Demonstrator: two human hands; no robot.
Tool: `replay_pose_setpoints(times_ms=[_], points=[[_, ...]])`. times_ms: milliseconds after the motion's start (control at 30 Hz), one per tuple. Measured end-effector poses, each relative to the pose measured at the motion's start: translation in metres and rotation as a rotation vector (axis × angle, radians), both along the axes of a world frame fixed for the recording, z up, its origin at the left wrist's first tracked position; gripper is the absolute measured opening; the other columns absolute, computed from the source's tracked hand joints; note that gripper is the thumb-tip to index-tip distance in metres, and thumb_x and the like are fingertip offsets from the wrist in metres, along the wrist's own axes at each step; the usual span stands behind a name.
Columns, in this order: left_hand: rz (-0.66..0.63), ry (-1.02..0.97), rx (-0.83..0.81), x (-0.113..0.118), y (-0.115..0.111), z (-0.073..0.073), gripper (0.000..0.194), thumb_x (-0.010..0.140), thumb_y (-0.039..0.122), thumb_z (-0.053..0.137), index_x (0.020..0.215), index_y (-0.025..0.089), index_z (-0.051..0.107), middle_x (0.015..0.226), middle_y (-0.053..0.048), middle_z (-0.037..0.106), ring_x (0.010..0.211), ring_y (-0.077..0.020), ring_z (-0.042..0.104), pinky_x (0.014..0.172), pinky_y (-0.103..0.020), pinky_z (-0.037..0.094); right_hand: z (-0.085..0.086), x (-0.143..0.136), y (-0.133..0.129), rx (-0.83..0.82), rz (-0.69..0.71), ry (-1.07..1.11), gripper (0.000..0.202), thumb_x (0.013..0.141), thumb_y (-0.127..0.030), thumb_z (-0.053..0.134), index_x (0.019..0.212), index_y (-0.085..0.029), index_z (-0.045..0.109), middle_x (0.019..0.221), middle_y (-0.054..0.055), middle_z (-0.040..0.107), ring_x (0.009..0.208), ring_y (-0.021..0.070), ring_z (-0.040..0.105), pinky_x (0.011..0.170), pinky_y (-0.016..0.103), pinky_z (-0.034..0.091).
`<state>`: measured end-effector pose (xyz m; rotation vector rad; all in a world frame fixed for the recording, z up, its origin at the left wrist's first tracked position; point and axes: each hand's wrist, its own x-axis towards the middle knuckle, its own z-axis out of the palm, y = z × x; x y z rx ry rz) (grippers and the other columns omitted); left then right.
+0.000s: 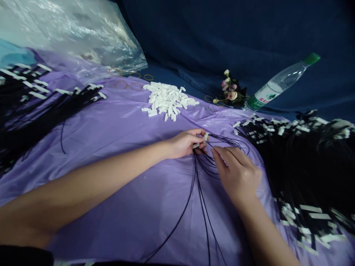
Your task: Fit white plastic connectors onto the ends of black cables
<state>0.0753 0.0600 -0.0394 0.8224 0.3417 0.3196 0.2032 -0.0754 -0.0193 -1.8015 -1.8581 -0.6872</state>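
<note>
Between its thumb and fingers, my left hand grips a white connector with several thin black wires running from it. A second white connector shows under the same fingers, and more wires hang from there toward the front edge. To the right, my right hand is closed in a pinch close to the looped wires. Whatever sits at its fingertips is too small to make out. Beyond my hands lies a heap of loose white connectors.
Bundles of black wires with white ends lie at left and right on the purple sheet. At the back are a clear plastic bag, rubber bands, flowers and a leaning plastic bottle.
</note>
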Motion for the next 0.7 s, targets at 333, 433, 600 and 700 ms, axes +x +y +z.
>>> replay_pose_setpoints(times_ms=[333, 433, 600, 700], points=[[0.021, 0.072, 0.037, 0.001, -0.003, 0.006, 0.007, 0.079, 0.011, 0.053, 0.084, 0.016, 0.053, 0.069, -0.001, 0.055, 0.063, -0.0105, 0.055, 0.06, -0.023, 0.036, -0.003, -0.006, 0.009, 0.017, 0.027, 0.053, 0.009, 0.087, -0.022, 0.062, 0.088, -0.02, 0.07, 0.078, 0.001, 0.071, 0.072, 0.0125, 0.065, 0.068, 0.024, 0.043], [0.02, 0.065, 0.028, 0.001, -0.003, 0.005, 0.006, 0.08, 0.012, 0.054, 0.084, 0.016, 0.053, 0.067, -0.001, 0.055, 0.063, -0.0113, 0.055, 0.06, -0.024, 0.037, -0.003, -0.005, 0.01, 0.021, 0.033, 0.039, 0.009, 0.087, -0.023, 0.062, 0.089, -0.02, 0.07, 0.079, 0.0, 0.071, 0.071, 0.0131, 0.064, 0.068, 0.025, 0.043], [0.056, 0.03, -0.067, 0.002, 0.003, 0.0, 0.005, 0.081, 0.011, 0.053, 0.081, 0.015, 0.051, 0.065, 0.0, 0.051, 0.061, -0.011, 0.052, 0.063, -0.027, 0.042, 0.005, -0.005, 0.0, 0.142, -0.033, -0.072, 0.02, 0.078, -0.026, 0.073, 0.098, -0.023, 0.071, 0.099, 0.005, 0.07, 0.087, 0.0219, 0.059, 0.077, 0.035, 0.043], [0.078, -0.007, -0.141, 0.002, 0.007, -0.002, 0.008, 0.083, 0.009, 0.05, 0.078, 0.015, 0.048, 0.061, 0.002, 0.045, 0.06, -0.0114, 0.05, 0.066, -0.03, 0.045, 0.008, -0.007, -0.01, 0.27, 0.019, -0.133, 0.027, 0.072, -0.023, 0.078, 0.097, -0.028, 0.071, 0.102, 0.004, 0.069, 0.095, 0.0258, 0.055, 0.083, 0.041, 0.038]])
